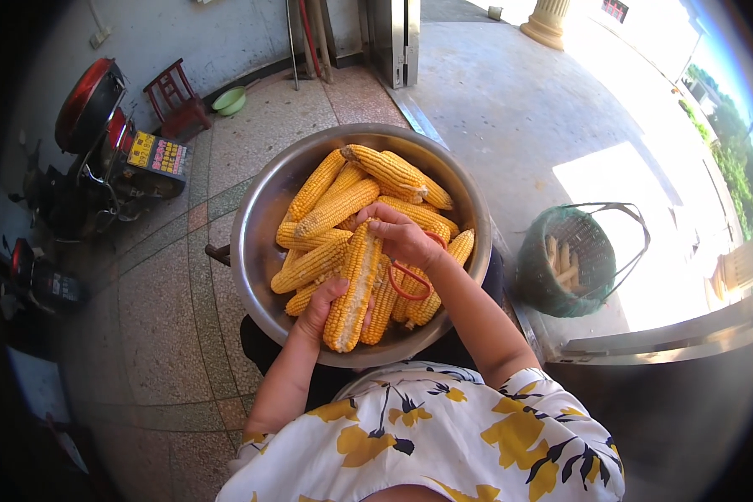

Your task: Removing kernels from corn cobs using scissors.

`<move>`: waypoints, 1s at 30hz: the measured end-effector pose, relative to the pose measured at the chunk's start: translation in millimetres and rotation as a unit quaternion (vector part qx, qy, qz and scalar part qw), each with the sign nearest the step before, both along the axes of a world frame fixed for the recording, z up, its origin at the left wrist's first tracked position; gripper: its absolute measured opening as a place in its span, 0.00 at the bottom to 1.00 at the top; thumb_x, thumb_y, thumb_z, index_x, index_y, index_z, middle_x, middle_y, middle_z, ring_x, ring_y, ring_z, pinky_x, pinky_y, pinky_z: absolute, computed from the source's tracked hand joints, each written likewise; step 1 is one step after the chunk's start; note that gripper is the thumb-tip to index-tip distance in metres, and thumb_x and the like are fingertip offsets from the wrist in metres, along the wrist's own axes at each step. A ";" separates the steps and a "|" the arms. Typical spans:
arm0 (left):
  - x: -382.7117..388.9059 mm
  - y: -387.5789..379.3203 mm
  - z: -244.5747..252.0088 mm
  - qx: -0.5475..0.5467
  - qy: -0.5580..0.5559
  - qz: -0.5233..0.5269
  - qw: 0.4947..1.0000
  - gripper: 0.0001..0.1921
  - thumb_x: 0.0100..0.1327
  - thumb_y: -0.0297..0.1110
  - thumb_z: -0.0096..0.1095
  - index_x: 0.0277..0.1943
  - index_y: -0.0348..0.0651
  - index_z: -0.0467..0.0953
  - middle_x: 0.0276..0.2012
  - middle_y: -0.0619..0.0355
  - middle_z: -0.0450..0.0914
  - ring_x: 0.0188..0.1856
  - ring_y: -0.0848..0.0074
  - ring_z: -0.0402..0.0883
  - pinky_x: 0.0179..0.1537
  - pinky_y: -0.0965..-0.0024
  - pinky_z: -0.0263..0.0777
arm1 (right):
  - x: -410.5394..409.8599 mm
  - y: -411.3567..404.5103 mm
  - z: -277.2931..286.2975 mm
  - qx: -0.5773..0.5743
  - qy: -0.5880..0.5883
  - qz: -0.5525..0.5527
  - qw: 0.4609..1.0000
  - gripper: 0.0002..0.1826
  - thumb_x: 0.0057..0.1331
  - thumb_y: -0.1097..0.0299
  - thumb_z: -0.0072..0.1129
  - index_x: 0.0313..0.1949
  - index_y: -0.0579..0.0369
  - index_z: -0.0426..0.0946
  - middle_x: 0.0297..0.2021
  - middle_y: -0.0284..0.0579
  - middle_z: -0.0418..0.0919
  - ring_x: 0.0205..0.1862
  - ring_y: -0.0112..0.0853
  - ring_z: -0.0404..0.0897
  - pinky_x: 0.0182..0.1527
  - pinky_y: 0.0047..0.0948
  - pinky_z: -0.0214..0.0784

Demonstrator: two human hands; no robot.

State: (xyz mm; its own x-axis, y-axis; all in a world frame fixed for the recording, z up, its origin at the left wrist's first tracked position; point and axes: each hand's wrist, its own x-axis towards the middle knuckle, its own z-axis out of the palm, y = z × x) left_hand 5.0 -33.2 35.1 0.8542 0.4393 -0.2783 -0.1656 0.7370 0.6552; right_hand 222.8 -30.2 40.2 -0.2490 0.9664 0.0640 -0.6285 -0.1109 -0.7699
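Note:
A dried corn cob (353, 292) with a pale bare strip down its length is tilted over a steel basin (254, 207). My left hand (324, 307) grips its lower part. At its upper end are the fingers of my right hand (408, 237), thumb against the tip. Red-orange scissor-like handles (412, 290) show at my right hand, beside the palm; the rest of that tool is hidden and I cannot tell how it is held. Several yellow corn cobs (339, 207) fill the basin, which rests on my lap.
To the right, a green woven basket (527, 279) holds several stripped cobs (565, 260). A metal door frame (405, 44) stands ahead. Leftward are a motorcycle (100, 157), a small red wooden chair (182, 113) and a light green bowl (229, 101). Long poles (317, 44) lean on the wall.

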 end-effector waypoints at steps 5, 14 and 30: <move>2.0 0.2 -5.2 0.055 0.025 0.013 0.998 0.27 0.57 0.47 0.64 0.52 0.35 0.68 0.34 0.48 0.79 0.28 0.66 0.81 0.32 0.67 0.79 | -3.4 1.3 -2.3 -0.019 -0.036 -0.042 0.998 0.13 0.71 0.64 0.46 0.50 0.58 0.69 0.46 0.43 0.75 0.50 0.33 0.74 0.55 0.34 0.67; 6.9 1.0 -13.9 0.150 0.065 0.066 0.984 0.25 0.59 0.44 0.63 0.53 0.36 0.67 0.34 0.50 0.79 0.30 0.68 0.81 0.32 0.68 0.78 | -19.2 -1.3 -6.0 -0.019 0.078 -0.085 0.993 0.18 0.72 0.60 0.43 0.54 0.58 0.64 0.42 0.50 0.76 0.46 0.39 0.78 0.49 0.38 0.71; 2.2 1.5 1.7 0.007 -0.040 0.005 0.999 0.34 0.53 0.54 0.64 0.52 0.33 0.67 0.31 0.44 0.77 0.24 0.61 0.80 0.24 0.64 0.78 | 4.7 -2.1 11.1 -0.005 0.083 0.032 0.996 0.17 0.70 0.62 0.46 0.54 0.56 0.67 0.51 0.46 0.73 0.56 0.38 0.71 0.60 0.39 0.63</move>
State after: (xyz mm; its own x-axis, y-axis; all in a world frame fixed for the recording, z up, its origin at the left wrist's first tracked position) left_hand 7.2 -31.7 36.8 0.8685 0.4517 -0.2042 -0.2249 0.7262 0.6496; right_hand 227.5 -32.3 51.3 -0.2962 0.9499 0.0997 -0.7388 -0.1617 -0.6542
